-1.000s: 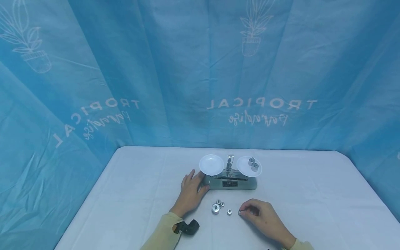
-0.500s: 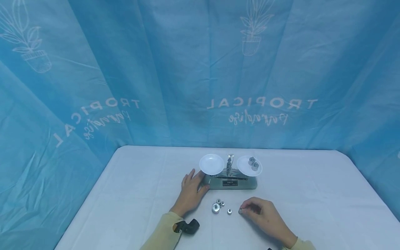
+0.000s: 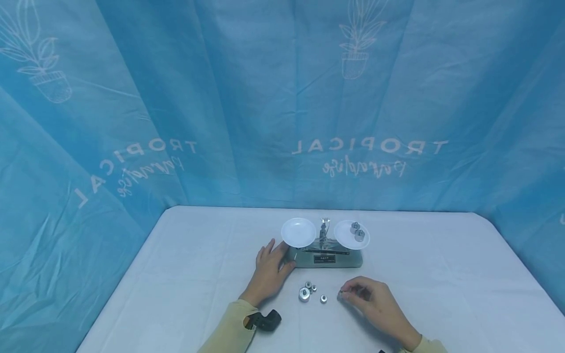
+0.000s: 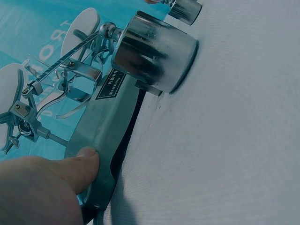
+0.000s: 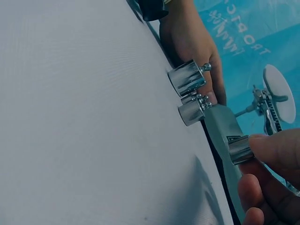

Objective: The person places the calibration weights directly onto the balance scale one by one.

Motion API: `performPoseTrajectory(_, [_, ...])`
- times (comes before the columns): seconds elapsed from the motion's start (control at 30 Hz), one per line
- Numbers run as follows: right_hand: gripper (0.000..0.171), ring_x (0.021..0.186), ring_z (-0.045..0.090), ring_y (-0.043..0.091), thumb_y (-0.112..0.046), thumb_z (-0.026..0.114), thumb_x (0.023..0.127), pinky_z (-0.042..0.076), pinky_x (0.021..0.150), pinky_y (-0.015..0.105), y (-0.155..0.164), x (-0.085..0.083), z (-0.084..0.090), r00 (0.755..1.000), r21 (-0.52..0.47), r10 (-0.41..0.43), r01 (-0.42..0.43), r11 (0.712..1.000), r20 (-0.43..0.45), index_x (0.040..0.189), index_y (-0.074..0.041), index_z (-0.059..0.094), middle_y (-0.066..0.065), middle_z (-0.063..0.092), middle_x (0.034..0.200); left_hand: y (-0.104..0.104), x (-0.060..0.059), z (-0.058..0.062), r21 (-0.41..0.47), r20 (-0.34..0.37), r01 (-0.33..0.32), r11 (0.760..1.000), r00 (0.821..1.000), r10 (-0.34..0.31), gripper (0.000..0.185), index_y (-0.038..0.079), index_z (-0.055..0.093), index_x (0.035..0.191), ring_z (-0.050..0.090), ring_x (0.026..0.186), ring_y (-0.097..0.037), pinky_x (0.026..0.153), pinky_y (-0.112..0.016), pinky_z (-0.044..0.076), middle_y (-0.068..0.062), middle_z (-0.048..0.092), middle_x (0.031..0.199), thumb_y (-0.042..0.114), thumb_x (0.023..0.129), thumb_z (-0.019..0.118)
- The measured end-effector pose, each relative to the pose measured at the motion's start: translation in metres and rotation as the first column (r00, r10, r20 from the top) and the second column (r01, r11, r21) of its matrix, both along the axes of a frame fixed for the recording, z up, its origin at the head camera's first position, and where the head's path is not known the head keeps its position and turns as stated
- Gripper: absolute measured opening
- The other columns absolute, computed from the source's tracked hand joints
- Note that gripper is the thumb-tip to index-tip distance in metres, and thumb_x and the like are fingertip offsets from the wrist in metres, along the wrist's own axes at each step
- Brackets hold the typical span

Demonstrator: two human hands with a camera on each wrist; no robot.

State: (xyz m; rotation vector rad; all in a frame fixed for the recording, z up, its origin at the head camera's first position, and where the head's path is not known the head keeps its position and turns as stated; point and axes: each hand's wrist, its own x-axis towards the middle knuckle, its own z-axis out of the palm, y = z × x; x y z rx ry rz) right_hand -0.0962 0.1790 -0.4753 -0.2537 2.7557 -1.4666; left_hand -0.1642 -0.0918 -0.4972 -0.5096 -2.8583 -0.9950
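right hand [image 3: 372,301] pinches weight [image 5: 240,149] off table | left hand [image 3: 269,267] spread, touching scale base [image 3: 328,258]

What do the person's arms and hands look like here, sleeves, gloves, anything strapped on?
Both hands, left hand and right hand, are bare, with no gloves or rings visible. Each forearm wears a pale yellow long sleeve. A black device sits at the left wrist.
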Motion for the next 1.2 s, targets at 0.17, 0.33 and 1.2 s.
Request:
performPoseTrajectory(0.17, [0.004, 0.078, 0.06, 0.004, -0.023, 0.076, 0.09, 0.054, 0.069, 0.023, -0.001, 0.0, 0.002, 1.0, -0.001, -0.005, 0.005, 1.0, -0.008, 0.092, -0.02, 0.073, -0.015, 0.068, 0.084, 0.0, 0.001, 0.001, 0.005, 0.006, -0.001, 1.0, 1.0, 0.001, 0.057, 0.007, 0.042, 0.153, 0.02, 0.15, -0.042, 0.12, -0.065, 0.007, -0.011, 0.045, 0.155, 0.03, 0.102, 0.055])
performPoseTrajectory(0.33, [0.006, 0.079, 0.06, 0.004, -0.018, 0.077, 0.089, 0.055, 0.072, 0.023, -0.002, 0.0, 0.006, 0.999, -0.006, -0.03, 0.03, 1.0, -0.012, 0.091, -0.021, 0.073, -0.016, 0.068, 0.084, 0.0, 0.0, 0.0, 0.006, 0.007, -0.004, 1.0, 1.0, 0.004, 0.057, 0.007, 0.041, 0.153, 0.02, 0.15, -0.041, 0.121, -0.064, 0.007, -0.011, 0.044, 0.156, 0.03, 0.103, 0.055])
performPoseTrajectory(1.2, [0.013, 0.08, 0.061, 0.005, -0.012, 0.079, 0.087, 0.055, 0.069, 0.024, 0.002, -0.005, 0.013, 0.99, -0.016, -0.049, 0.047, 0.999, -0.134, 0.091, -0.023, 0.073, -0.013, 0.071, 0.087, 0.0, 0.001, 0.001, 0.014, 0.003, -0.001, 1.0, 1.0, 0.001, 0.059, 0.007, 0.042, 0.153, 0.02, 0.15, -0.042, 0.12, -0.065, 0.008, -0.011, 0.044, 0.156, 0.032, 0.101, 0.057])
